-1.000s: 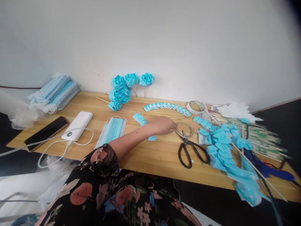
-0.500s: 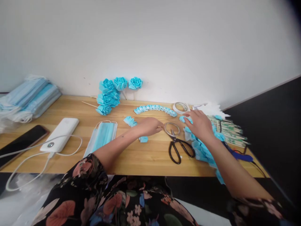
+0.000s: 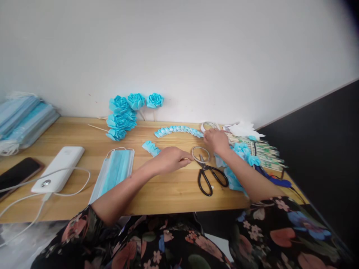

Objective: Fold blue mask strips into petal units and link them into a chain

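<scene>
My left hand (image 3: 174,160) is low over the table with thumb and forefinger drawn together, their tips beside a thin ring of tape (image 3: 201,154). Whatever they hold, if anything, is too small to make out. My right hand (image 3: 217,141) curls its fingers down at the right end of a curved row of pleated blue pieces (image 3: 179,129), in front of a white tape roll (image 3: 206,126). Its fingertips and anything in them are hidden. Scissors (image 3: 207,175) with black handles lie below the ring. Under my left hand sits a folded blue strip (image 3: 151,148), partly covered.
Blue flowers on sticks (image 3: 120,119) lie at the back left. A face mask (image 3: 114,172), a white power bank (image 3: 60,168) with cable, a phone (image 3: 19,173) and stacked masks (image 3: 24,119) are leftward. Blue pieces (image 3: 242,151) and a blue-handled tool (image 3: 277,182) are rightward.
My right hand has moved left to the end of the pleated row, and its spread fingers have curled. My left hand stays beside the tape ring. The whole view has shifted slightly.
</scene>
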A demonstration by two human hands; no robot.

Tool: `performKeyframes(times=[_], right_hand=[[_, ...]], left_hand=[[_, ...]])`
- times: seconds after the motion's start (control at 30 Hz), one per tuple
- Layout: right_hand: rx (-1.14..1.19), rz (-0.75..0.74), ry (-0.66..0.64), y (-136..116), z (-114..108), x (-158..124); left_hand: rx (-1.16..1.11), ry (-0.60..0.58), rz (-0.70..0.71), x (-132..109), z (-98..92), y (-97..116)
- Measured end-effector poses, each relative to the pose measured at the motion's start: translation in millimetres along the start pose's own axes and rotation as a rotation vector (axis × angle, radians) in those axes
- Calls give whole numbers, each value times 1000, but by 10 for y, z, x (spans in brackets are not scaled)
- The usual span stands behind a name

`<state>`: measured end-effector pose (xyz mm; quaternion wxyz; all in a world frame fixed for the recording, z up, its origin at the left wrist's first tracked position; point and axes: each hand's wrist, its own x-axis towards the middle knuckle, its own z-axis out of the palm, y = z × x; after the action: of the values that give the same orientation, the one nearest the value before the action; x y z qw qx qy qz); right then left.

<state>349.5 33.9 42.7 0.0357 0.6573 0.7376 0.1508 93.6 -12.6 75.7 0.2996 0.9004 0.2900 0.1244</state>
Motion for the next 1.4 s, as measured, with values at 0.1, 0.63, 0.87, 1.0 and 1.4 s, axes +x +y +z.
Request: performKeyframes(times=[0.1,0.63,0.87,1.0,1.4], right_hand=[[153,55,-5,41,-180,-22],[760,36,-168,-143,-416,-251],[811,30,-179,-223,-405,-289],[862,14,-196,-237,-362,-289],[1032,29,-215,-101,-30,-231]], left_hand=[[-15,69,-65,55,16,-65],[28,392,-405,454,406,-110],[-14,415,-443,484,535,-140],[-41,413,-447,504,574,-186],[-56,407,-441,485,619,-279]])
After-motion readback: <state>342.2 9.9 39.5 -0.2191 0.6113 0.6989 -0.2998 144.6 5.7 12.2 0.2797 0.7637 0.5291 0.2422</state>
